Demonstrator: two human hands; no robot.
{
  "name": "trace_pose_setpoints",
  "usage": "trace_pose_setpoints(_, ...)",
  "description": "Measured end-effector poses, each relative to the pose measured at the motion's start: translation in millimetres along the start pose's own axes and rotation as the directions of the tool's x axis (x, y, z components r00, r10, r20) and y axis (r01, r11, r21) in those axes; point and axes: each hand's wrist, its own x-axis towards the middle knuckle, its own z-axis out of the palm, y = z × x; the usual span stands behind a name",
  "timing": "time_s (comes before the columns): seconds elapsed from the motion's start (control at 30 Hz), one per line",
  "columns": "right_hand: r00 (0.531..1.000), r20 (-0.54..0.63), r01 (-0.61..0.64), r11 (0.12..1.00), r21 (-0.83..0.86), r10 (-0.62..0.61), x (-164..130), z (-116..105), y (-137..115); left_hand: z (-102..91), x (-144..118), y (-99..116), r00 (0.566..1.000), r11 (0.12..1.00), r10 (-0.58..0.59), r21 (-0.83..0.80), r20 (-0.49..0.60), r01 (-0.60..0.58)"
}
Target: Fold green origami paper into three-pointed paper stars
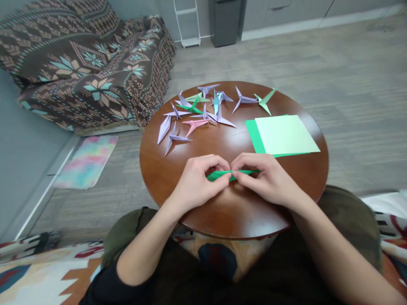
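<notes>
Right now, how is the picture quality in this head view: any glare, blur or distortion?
Head view: wide-angle bend curves the floor lines and edges; soft glare sheens the round table beside the hands; left hand and right hand pinching the green folded paper look sharp; corners smear slightly.

Approx 11 folded paper figures (203, 111), 2 flat sheets (285, 134), 1 round table (229, 212).

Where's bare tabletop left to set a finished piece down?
Free: the left stretch of the round table between the lavender folded shapes and the left hand; also the centre strip between the paper sheets and those shapes. Crowded: the far edge, packed with origami pieces, and the near middle, where both hands pinch the green paper.
</notes>
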Motion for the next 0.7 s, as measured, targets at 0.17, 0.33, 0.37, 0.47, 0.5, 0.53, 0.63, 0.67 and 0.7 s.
trace_pose_setpoints(0.17, 0.998, 0.021, 0.063, 0.998, -0.021, -0.062, 0.5, 0.1, -2.2, -3.9, 0.9, -2.8, 0.999, 1.000, 0.023, -0.008, 0.044, -0.023)
trace_pose_setpoints(0.33, 0.998, 0.059, 0.024, 0.999, 0.032, -0.026, 0.6, 1.7, -2.7, -7.0, 1.0, -2.8, 0.995, 0.999, -0.017, -0.039, 0.094, 0.021)
trace_pose_setpoints(0.37, 0.998, 0.063, 0.018, 0.999, 0.043, -0.021, 0.4, 2.0, -2.7, -7.2, 1.0, -2.2, 0.995, 0.999, -0.021, -0.040, 0.099, 0.025)
trace_pose_setpoints(0.47, 0.998, 0.063, 0.007, 0.998, 0.061, -0.011, -0.6, -0.3, -2.1, -11.8, 2.2, -1.8, 0.994, 0.999, -0.031, -0.034, 0.104, 0.035)
trace_pose_setpoints(0.5, 0.999, 0.053, 0.005, 0.998, 0.063, -0.008, -1.0, -2.5, -1.4, -15.3, 3.1, -3.1, 0.996, 0.999, -0.035, -0.023, 0.082, 0.037)
trace_pose_setpoints(0.53, 1.000, 0.029, 0.001, 0.998, 0.067, -0.003, -1.4, -5.2, -0.5, -19.8, 4.3, -5.5, 0.999, 0.999, -0.040, -0.009, 0.035, 0.040)
trace_pose_setpoints(0.63, 0.988, -0.146, -0.025, 0.994, 0.109, 0.041, -1.3, -12.2, 3.3, -31.6, 7.8, -16.8, 0.969, 0.998, -0.056, -0.001, -0.242, 0.058)
trace_pose_setpoints(0.67, 0.971, -0.226, -0.039, 0.989, 0.141, 0.071, -0.6, -12.6, 4.4, -32.2, 8.3, -20.7, 0.952, 0.996, -0.079, -0.059, -0.296, 0.065)
trace_pose_setpoints(0.7, 0.949, -0.296, -0.054, 0.982, 0.181, 0.107, 0.4, -11.3, 5.1, -30.0, 8.4, -23.8, 0.939, 0.985, -0.098, -0.166, -0.329, 0.045)
